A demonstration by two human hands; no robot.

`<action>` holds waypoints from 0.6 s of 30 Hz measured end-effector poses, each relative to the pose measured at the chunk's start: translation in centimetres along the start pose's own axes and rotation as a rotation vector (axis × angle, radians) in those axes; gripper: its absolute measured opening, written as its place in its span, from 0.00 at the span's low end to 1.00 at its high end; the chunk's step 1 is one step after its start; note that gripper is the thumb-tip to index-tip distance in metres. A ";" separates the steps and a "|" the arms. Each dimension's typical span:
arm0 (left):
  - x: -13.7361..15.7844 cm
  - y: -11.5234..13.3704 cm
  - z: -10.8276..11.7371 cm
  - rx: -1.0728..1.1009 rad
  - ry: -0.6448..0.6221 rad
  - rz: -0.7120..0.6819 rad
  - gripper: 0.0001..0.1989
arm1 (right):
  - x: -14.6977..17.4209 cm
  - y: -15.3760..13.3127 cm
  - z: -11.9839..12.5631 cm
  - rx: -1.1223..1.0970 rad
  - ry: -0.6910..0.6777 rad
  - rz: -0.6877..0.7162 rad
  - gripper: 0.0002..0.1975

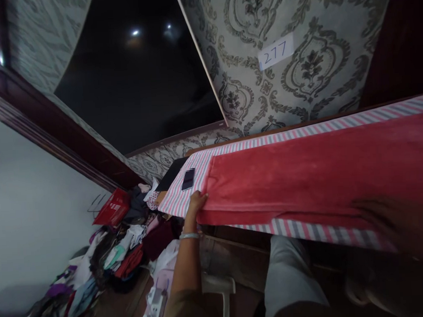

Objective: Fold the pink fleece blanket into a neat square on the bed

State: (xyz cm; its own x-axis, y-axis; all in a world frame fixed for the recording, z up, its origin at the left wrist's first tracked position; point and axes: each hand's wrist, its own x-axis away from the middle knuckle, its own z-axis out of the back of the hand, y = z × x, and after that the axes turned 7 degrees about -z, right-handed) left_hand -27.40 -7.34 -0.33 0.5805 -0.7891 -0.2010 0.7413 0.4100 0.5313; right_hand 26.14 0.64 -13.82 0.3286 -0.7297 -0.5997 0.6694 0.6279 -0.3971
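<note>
A red plush blanket (286, 173) lies folded in a long strip over a pink, white and grey striped cloth (176, 198). At the blanket's left end, my left hand (197, 201) is closed on its near corner, the thumb on top and the other fingers mostly out of sight. My right hand (384, 213), dim and partly blurred, rests on the near edge farther right with its fingers stretched out over the fabric. Just beyond my left hand, a dark phone (188, 178) lies on the striped cloth.
A large black television (139, 72) hangs on the patterned wall behind. A paper marked 277 (276, 51) is stuck beside it. Piled clothes (127, 248) and a red basket (113, 208) are at the left. A white power strip (155, 303) lies below my left arm.
</note>
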 end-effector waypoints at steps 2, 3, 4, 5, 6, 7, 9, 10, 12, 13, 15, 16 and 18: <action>1.2 -0.4 -0.9 -0.061 -0.023 0.042 0.07 | 0.3 0.0 -0.3 0.016 0.021 0.025 0.21; 1.6 -0.4 -1.2 -0.083 -0.022 0.052 0.06 | 0.3 -0.2 -0.3 0.029 0.028 0.034 0.21; 1.8 -0.4 -1.3 -0.101 -0.020 0.058 0.07 | 0.4 -0.3 -0.2 0.049 0.039 0.047 0.21; 2.0 -0.3 -1.3 -0.114 -0.017 0.060 0.08 | 0.4 -0.6 0.1 0.076 0.059 0.063 0.20; 2.1 -0.2 -1.3 -0.123 -0.013 0.060 0.10 | 0.3 -0.9 0.4 0.109 0.088 0.081 0.20; 2.2 -0.1 -1.2 -0.128 -0.011 0.058 0.11 | 0.3 -1.2 0.9 0.146 0.126 0.096 0.20; 2.3 0.0 -0.9 -0.128 -0.012 0.051 0.11 | 0.4 -1.8 1.9 0.215 0.209 0.108 0.20; 2.3 0.0 -0.8 -0.122 -0.015 0.048 0.11 | 0.6 -2.1 2.4 0.236 0.243 0.110 0.20; 2.3 -0.1 -0.7 -0.099 -0.024 0.041 0.10 | 1.0 -2.6 3.0 0.238 0.254 0.126 0.18; 2.3 -0.2 -0.6 -0.080 -0.026 0.037 0.10 | 1.3 -2.8 3.1 0.232 0.229 0.137 0.17; 2.3 -0.3 -0.6 -0.025 -0.023 0.028 0.10 | 1.8 -3.1 3.0 0.235 0.152 0.151 0.17; 2.2 -0.4 -0.5 0.011 -0.018 0.025 0.10 | 1.9 -3.2 2.8 0.243 0.128 0.143 0.18; 1.9 -0.3 -0.2 0.104 0.009 0.020 0.10 | 1.8 -3.3 2.4 0.242 0.134 0.109 0.18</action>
State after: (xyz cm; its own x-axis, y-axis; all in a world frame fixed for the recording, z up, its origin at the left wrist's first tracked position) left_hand -26.46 -8.90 -1.09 0.5980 -0.7769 -0.1970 0.6911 0.3753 0.6176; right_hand 26.13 -3.36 -11.94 0.3275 -0.6092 -0.7223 0.7797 0.6060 -0.1576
